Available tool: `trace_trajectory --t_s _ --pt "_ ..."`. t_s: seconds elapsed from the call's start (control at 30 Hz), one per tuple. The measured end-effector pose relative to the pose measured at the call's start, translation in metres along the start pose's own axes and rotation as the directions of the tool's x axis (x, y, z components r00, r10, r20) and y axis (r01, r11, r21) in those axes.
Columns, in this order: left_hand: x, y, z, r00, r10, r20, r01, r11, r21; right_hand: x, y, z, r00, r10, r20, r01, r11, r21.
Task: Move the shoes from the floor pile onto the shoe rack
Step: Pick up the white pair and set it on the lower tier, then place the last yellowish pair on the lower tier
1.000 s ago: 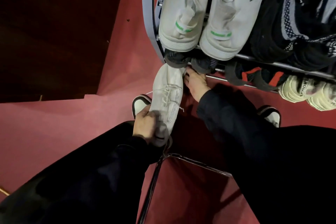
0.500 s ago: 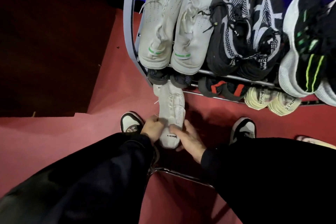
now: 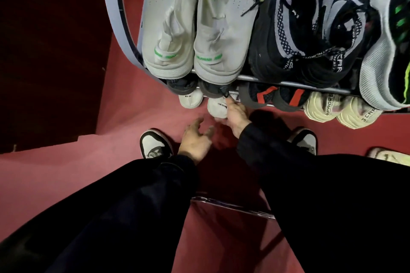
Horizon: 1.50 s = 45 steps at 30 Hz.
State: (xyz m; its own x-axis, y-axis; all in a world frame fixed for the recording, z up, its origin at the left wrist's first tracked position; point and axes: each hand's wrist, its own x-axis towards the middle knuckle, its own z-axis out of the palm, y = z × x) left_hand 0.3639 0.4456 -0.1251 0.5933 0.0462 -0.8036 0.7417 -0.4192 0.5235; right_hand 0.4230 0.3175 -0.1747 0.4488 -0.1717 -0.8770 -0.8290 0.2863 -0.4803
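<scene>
Two white shoes sit side by side low in the shoe rack (image 3: 124,35), only their heels showing: one at the left (image 3: 190,100) and one just right of it (image 3: 217,107). My right hand (image 3: 236,115) rests against the right side of the second heel, index finger stretched up along it. My left hand (image 3: 195,139) hovers open over the red floor, just below and left of that heel, touching nothing.
The top tier holds a white pair with green tabs (image 3: 188,29), a black-and-white knit pair (image 3: 299,29) and a white-green shoe (image 3: 390,51). Dark red-trimmed shoes (image 3: 275,97) and cream ones (image 3: 339,111) sit lower. Another pale shoe (image 3: 388,157) lies on the floor at right. A chrome frame (image 3: 233,206) is between my legs.
The white shoe that both hands held has slid into the rack's lower level beside its mate. My left hand has let go and pulled back; my right hand stays at the heel.
</scene>
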Motion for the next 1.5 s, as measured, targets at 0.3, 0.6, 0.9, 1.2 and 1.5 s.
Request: trace_trajectory --t_s 0.3,0.6,0.9,1.2,1.5 --pt "0.016 -0.021 -0.009 0.998 -0.007 -0.062 0.011 0.998 0.063 0.037 0.032 0.011 0.991 -0.132 -0.002 0.132 0.988 0.083" --pt "-0.002 -0.002 -0.01 0.996 0.001 -0.088 0.008 0.996 0.093 0.016 0.043 -0.015 0.995 -0.034 0.091 0.047 0.989 -0.14" --pt "-0.043 0.034 0.01 0.986 0.16 -0.053 -0.155 0.983 0.097 -0.094 -0.014 -0.082 0.967 -0.016 0.252 0.171 0.777 -0.606" --pt "-0.129 0.145 0.131 0.85 0.481 0.214 -0.519 0.836 0.18 -0.227 -0.092 -0.261 0.926 -0.3 0.231 0.376 0.665 -0.645" --pt "-0.196 0.199 0.314 0.649 0.485 0.587 -0.724 0.632 0.278 -0.236 -0.023 -0.435 0.895 -0.391 -0.216 0.349 0.914 -0.207"
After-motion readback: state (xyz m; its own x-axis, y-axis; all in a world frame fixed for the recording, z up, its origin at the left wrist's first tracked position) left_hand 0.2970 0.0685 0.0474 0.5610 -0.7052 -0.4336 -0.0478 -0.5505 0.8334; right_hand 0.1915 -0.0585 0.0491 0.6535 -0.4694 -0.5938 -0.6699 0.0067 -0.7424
